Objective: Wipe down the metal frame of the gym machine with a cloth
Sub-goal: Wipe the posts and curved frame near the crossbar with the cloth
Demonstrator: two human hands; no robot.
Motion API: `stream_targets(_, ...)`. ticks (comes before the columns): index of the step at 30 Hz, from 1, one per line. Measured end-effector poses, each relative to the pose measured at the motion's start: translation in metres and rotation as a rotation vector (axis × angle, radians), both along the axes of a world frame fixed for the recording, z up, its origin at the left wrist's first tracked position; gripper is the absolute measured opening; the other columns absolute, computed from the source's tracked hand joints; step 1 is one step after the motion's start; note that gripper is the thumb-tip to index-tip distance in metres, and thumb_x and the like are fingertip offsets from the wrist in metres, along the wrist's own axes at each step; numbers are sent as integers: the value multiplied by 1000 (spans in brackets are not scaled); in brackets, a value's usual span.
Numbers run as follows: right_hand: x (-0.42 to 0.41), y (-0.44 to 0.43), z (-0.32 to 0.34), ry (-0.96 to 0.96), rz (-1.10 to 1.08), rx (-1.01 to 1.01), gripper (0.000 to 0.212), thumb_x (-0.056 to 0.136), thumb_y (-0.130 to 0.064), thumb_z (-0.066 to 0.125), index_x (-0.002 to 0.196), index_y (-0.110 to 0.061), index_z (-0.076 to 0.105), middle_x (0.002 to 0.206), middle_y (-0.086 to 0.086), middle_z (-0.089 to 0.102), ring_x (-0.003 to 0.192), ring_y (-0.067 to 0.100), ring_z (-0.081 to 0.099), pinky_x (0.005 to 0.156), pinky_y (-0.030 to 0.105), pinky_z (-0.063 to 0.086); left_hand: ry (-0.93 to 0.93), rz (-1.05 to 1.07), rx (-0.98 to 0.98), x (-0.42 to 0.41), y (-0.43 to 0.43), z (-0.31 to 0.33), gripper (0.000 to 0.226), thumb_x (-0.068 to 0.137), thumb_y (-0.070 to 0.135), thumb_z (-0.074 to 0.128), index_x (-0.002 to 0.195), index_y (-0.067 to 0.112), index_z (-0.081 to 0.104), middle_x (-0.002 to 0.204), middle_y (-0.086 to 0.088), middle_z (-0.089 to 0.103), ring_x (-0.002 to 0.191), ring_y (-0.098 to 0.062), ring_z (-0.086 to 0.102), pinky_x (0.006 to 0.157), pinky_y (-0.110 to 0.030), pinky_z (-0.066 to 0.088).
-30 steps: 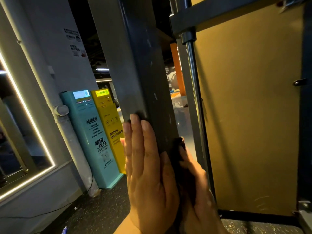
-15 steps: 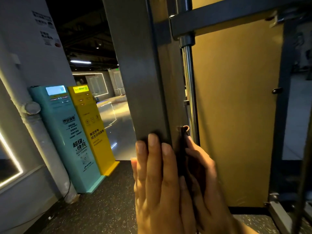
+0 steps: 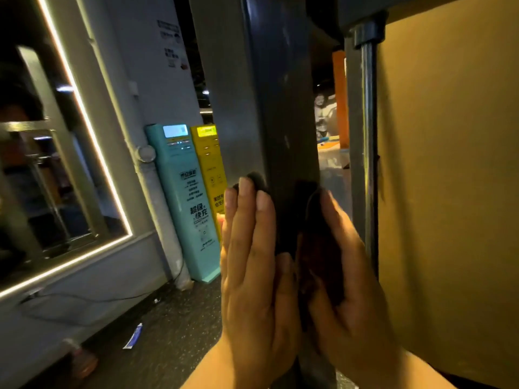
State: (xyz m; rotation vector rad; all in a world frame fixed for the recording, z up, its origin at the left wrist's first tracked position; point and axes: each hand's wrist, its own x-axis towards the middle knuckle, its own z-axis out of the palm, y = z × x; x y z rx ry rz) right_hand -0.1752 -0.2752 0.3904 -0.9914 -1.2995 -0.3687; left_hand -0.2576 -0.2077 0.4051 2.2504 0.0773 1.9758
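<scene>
A thick dark metal upright of the gym machine frame runs up the middle of the head view. A dark cloth is wrapped round it at mid height. My left hand lies flat with straight fingers against the post's left face, pressing the cloth's edge, which peeks out above the fingertips. My right hand presses the cloth against the post's right face, its fingers extended upward. Most of the cloth is hidden between my palms and the post.
A chrome guide rod and a yellow panel stand just right of the post. Teal and yellow charging kiosks stand by the left wall, next to a pipe and an LED-lit mirror frame. A small tube lies on the dark floor.
The view has swung back to the left, bringing the lit mirror frame into sight. Both hands stay pressed on the cloth round the post, at about the same height in the view.
</scene>
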Motion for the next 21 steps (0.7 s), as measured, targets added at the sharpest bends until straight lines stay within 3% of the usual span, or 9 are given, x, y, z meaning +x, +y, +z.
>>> stream_targets(4, 0, 7, -2, -22, 15, 46, 52, 108, -34, 40, 153, -8, 37, 165, 3, 32, 152, 21, 33, 120, 41, 37, -10, -12, 13, -6, 0, 6, 60, 100, 10, 41, 158, 11, 25, 170, 14, 16, 160, -28, 16, 125, -57, 26)
stream_targets(9, 18, 0, -48, -203, -12, 26, 49, 110, -33, 40, 156, -18, 33, 168, -10, 22, 154, 28, 28, 118, 54, 36, -14, 16, -27, -5, -7, 9, 56, 101, 8, 42, 155, 5, 28, 167, -6, 22, 156, -33, 23, 120, -64, 29)
stream_targets(14, 24, 11, 22, -180, 48, 75, 45, 102, -15, 50, 146, -3, 44, 161, 12, 35, 155, 31, 23, 125, 49, 26, 11, -2, -73, 0, -12, 8, 60, 102, 12, 31, 159, -1, 18, 169, -28, 14, 158, -41, 16, 122, -68, 22)
stream_targets(17, 23, 14, 17, -219, 88, 113, 45, 100, -11, 53, 144, -2, 44, 159, 13, 37, 155, 31, 23, 125, 49, 26, 23, -6, -45, -1, -12, 10, 59, 99, 11, 29, 154, -6, 15, 168, -31, 11, 159, -40, 10, 124, -68, 17)
stream_targets(21, 33, 13, -44, -314, 87, 94, 46, 103, -16, 56, 146, -8, 42, 159, 5, 38, 153, 32, 28, 120, 62, 30, 8, 5, -52, 0, -14, 10, 63, 97, 12, 30, 154, -9, 16, 169, -26, 11, 159, -41, 11, 121, -72, 15)
